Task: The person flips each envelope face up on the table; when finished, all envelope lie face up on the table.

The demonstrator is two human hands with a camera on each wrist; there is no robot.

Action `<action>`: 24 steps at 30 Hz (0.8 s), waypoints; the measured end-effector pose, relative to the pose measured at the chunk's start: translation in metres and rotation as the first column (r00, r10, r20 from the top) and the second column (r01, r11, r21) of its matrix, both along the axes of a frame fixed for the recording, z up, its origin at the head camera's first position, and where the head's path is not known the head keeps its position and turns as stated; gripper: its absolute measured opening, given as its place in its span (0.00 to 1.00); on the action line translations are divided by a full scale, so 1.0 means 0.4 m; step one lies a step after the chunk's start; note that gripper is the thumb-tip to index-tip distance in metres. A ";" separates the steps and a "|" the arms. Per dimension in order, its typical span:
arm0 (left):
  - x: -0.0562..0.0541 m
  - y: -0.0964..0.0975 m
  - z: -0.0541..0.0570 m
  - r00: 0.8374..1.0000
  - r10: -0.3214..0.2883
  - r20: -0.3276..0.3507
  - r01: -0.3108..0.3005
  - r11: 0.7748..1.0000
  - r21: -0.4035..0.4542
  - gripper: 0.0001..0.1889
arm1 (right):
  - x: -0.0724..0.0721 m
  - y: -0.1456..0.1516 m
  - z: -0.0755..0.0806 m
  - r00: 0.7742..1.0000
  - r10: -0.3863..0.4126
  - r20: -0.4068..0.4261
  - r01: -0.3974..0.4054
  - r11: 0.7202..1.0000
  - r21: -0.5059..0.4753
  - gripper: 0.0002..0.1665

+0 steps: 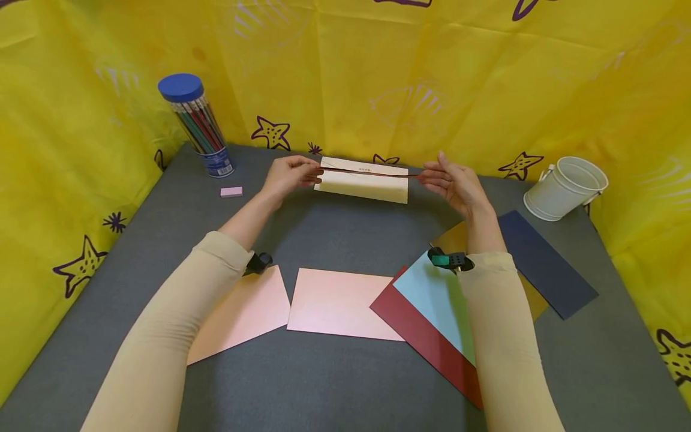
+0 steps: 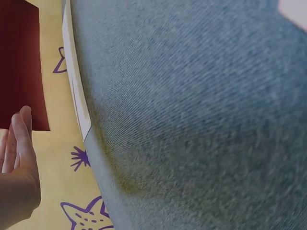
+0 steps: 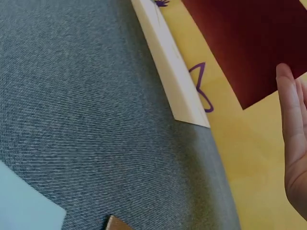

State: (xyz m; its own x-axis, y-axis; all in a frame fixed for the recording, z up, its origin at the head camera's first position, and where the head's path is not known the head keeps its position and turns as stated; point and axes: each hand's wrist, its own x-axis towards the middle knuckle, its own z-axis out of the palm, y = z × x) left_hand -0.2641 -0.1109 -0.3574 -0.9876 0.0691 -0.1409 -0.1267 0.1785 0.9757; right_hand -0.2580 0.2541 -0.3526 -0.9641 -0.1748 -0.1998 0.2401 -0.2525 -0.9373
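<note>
A thin dark red paper sheet (image 2: pixel 19 62) spans the space between both hands, almost edge-on in the head view. My left hand (image 1: pixel 292 177) pinches its left end with the fingertips. At its right end, my right hand (image 1: pixel 454 182) has the fingers extended and touching the edge, thumb raised apart from them. The right wrist view shows the red sheet's corner close to a straight finger (image 3: pixel 289 105). Behind and just below the sheet, a cream paper piece (image 1: pixel 361 189) with small print stands at the table's back edge.
Two pink sheets (image 1: pixel 340 303) lie in front. At right, a red sheet (image 1: pixel 432 354), light blue sheet (image 1: pixel 426 294), gold sheet (image 1: pixel 531 300) and navy sheet (image 1: pixel 547 264) overlap. A pencil tub (image 1: pixel 197 123) and pink eraser (image 1: pixel 231 192) are back left; a white bucket (image 1: pixel 561 191) stands back right.
</note>
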 end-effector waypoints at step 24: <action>-0.018 0.020 -0.030 0.994 -0.005 0.113 0.027 0.980 -0.199 0.23 | -0.014 -0.046 -0.044 0.992 -0.044 0.121 0.004 0.952 0.306 0.33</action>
State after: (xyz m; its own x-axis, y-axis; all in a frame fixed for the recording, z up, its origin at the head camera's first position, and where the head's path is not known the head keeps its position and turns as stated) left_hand -0.2714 -0.1029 -0.3696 -0.9639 0.0442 -0.2626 -0.2281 0.3717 0.8999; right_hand -0.2636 0.2358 -0.3701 -0.9313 -0.0639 -0.3586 0.3571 0.0335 -0.9335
